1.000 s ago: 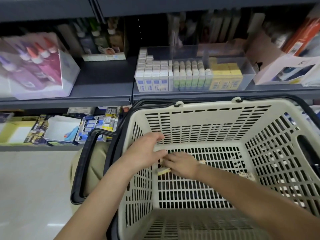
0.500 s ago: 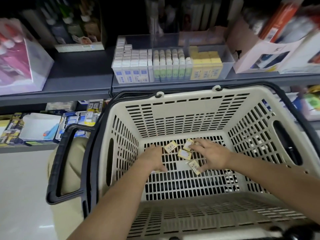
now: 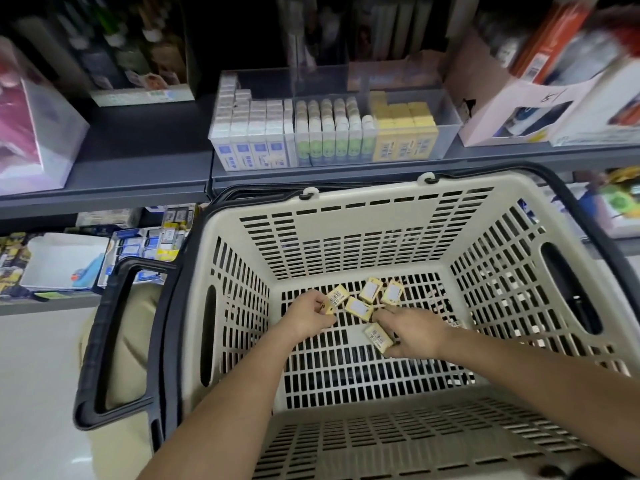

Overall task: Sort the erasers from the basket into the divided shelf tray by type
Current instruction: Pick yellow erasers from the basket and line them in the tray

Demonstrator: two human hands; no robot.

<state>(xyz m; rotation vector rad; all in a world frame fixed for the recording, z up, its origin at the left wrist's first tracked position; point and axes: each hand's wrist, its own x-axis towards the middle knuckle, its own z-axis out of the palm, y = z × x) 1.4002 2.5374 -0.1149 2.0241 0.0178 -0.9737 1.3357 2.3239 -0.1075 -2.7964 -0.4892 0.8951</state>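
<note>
- One cream basket (image 3: 346, 233) fills the middle of the frame, with two black handles (image 3: 104, 341) dropped to its sides.
- On its slotted floor, dead centre, I count five yellow erasers (image 3: 359, 308) in plain view: four bunched at the far side, one nearer.
- The left hand (image 3: 306, 318) is down in the basket with its fingers curled, pinching a small yellow eraser (image 3: 327, 307) at the tips. That one touches the barcode-up eraser (image 3: 337, 295) of the bunch and makes six in all.
- The right hand (image 3: 412, 336) comes in from the lower right, thumb and fingers closed on the nearest eraser (image 3: 378, 337).
- Two bare forearms rise from the bottom edge, and the hands are close together over the basket floor.
- In the upper middle, one clear divided tray (image 3: 450, 116) sits on the grey shelf (image 3: 138, 161), holding three sorts side by side. Blue-labelled white erasers (image 3: 249, 150) are on the left, green-labelled erasers (image 3: 329, 147) in the middle, and boxed yellow erasers (image 3: 403, 147) on the right, three across the front.
</note>
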